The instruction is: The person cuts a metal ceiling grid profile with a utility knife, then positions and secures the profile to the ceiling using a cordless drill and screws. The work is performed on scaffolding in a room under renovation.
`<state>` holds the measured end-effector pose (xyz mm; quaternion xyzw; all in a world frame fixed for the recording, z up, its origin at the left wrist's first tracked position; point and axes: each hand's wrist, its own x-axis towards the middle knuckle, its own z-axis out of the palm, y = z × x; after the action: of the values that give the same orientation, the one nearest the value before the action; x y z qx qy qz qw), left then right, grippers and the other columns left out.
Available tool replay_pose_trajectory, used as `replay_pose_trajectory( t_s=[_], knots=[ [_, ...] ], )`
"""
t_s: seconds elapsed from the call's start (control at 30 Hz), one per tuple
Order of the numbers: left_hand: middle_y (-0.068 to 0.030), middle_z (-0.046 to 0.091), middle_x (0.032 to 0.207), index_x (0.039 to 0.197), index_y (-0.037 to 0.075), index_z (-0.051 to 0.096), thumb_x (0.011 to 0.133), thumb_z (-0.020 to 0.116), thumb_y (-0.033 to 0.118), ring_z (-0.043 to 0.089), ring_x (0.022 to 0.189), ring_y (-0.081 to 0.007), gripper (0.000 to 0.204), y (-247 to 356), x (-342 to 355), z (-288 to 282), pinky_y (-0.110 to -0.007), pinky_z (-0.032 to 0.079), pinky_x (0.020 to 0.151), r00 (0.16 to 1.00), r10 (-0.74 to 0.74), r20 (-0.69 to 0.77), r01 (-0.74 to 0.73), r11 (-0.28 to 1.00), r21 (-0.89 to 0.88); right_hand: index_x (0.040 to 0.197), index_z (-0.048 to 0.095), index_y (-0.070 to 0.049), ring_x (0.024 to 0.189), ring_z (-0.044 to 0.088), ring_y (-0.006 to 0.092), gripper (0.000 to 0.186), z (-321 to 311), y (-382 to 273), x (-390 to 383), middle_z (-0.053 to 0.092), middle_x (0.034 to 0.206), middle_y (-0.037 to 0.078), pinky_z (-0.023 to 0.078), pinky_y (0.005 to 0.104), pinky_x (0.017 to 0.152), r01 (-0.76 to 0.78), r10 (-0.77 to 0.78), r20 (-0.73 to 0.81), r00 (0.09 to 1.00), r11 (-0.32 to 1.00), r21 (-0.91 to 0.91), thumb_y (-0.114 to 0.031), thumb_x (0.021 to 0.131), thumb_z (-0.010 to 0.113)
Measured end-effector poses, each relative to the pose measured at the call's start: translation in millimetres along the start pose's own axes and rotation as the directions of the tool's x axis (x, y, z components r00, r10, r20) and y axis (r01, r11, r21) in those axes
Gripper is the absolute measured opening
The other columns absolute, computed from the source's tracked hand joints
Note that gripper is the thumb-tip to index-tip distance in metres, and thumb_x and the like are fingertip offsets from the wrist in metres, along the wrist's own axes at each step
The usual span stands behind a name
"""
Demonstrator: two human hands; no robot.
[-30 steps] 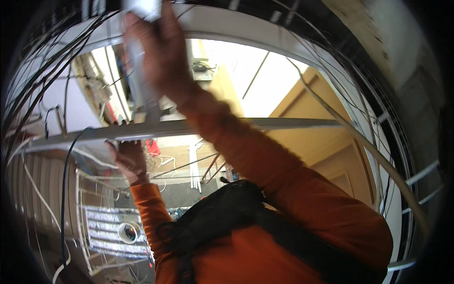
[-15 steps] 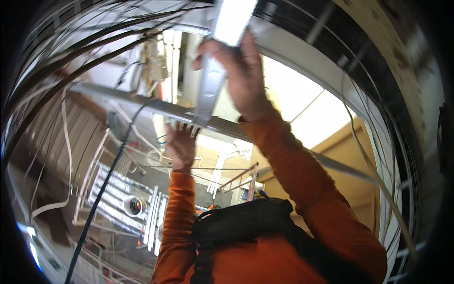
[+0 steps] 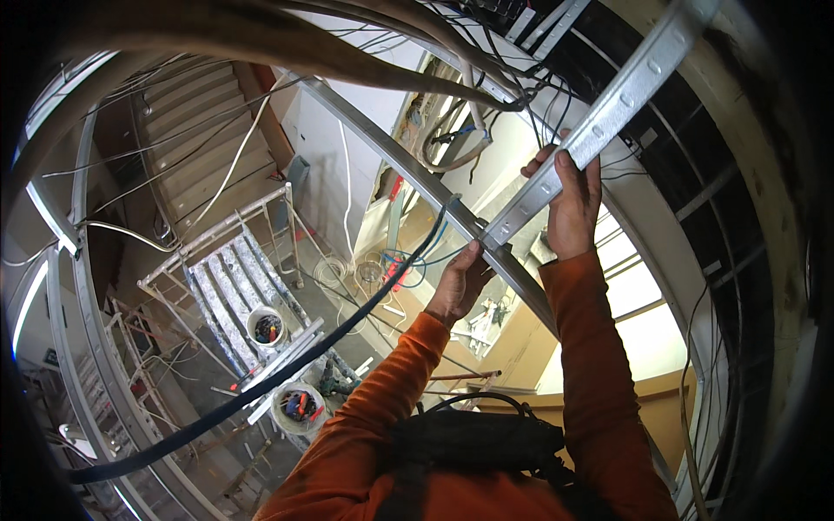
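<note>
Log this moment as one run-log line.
Right hand: gripping dimpled silver metal strip | Left hand: at strip's lower end, by long grey metal rail

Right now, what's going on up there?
The person's right hand grips a metal profile that slants up to the right. Its near end meets a longer rail, and the left hand is at that joint. Below, a bucket of tools stands on a slatted platform.

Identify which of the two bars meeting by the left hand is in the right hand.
The dimpled bar, rising to the upper right: the right hand grips it. The other bar slants down from the upper left, past the left hand.
</note>
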<state>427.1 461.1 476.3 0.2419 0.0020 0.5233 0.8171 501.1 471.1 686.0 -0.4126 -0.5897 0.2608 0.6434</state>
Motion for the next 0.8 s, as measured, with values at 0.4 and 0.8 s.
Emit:
replay_pose_trajectory(
  t_s=[0.4, 0.8],
  knots=[
    [-0.0060, 0.054, 0.139, 0.144, 0.012, 0.048, 0.094, 0.066, 0.049, 0.050, 0.130, -0.0258, 0.064, -1, 13, -20, -0.044, 0.037, 0.112, 0.997, -0.079, 0.004, 0.079, 0.986, -0.144, 0.133, 0.050, -0.004, 0.086, 0.063, 0.0177, 0.037, -11, 11, -3, 0.063, 0.097, 0.009, 0.053, 0.0349, 0.083, 0.086, -0.090, 0.034, 0.995, 0.992, 0.095, -0.022, 0.101, 0.060],
    [-0.0034, 0.057, 0.138, 0.144, 0.008, 0.049, 0.091, 0.073, 0.042, 0.053, 0.127, -0.0210, 0.067, -11, 11, -24, -0.042, 0.036, 0.113, 0.999, -0.036, 0.039, 0.042, 0.984, -0.175, 0.134, 0.049, -0.004, 0.090, 0.063, 0.0180, 0.036, -12, 9, -12, 0.063, 0.098, 0.008, 0.054, 0.0362, 0.085, -0.011, 0.011, 0.008, 1.000, 0.996, 0.089, -0.022, 0.103, 0.057]
  ],
)
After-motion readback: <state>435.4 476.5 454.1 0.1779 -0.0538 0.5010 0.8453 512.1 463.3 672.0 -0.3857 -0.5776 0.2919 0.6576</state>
